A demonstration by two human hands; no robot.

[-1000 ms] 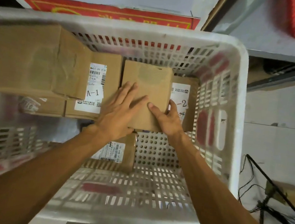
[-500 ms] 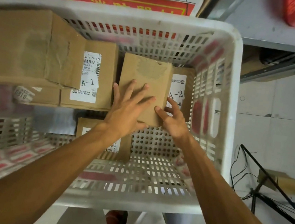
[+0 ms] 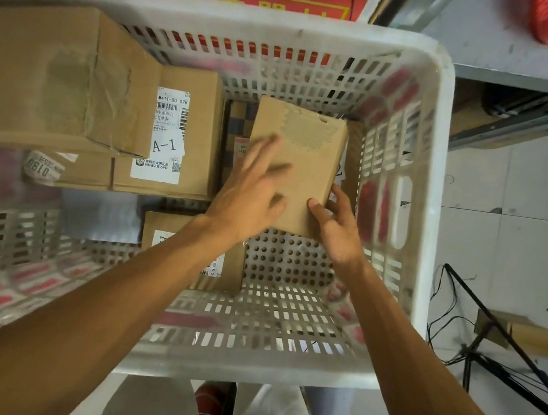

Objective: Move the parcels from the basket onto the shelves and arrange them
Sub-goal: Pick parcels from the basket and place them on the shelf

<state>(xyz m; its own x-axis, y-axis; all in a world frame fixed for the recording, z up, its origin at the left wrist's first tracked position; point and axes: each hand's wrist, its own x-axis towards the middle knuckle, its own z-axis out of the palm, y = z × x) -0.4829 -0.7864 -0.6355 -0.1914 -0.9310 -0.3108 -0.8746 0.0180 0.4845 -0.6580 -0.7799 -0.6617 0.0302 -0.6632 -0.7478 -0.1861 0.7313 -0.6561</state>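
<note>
Lifting one small parcel (image 3: 300, 162) out of the basket (image 3: 435, 192) is the step we judge to be in hand. The box sits askew in the basket's far right corner, lying over other goods. The right hand (image 3: 336, 222) grips its near right corner, thumb on the top face and fingers curled round the edge. The left hand (image 3: 250, 190) lies flat on the top face, fingers spread and straight, pressing rather than clasping, though blur softens them.

Next, we think, the box must clear the basket's tall right wall and reach a shelf. A grey ledge (image 3: 524, 65) beyond the basket's far right corner may be one. A firmer two-handed hold would help first. Much is left to move: the A-1 parcel (image 3: 185, 134) at the basket's far middle, a large box (image 3: 57, 77) at its far left, and a labelled parcel (image 3: 227, 270) near its centre.

We cannot see all of it. The left forearm covers half of the centre parcel's label. A hidden parcel (image 3: 353, 155) against the basket's right wall shows only a sliver. Something checked between it and the A-1 parcel is too covered to name, and the basket's left side runs out of view
</note>
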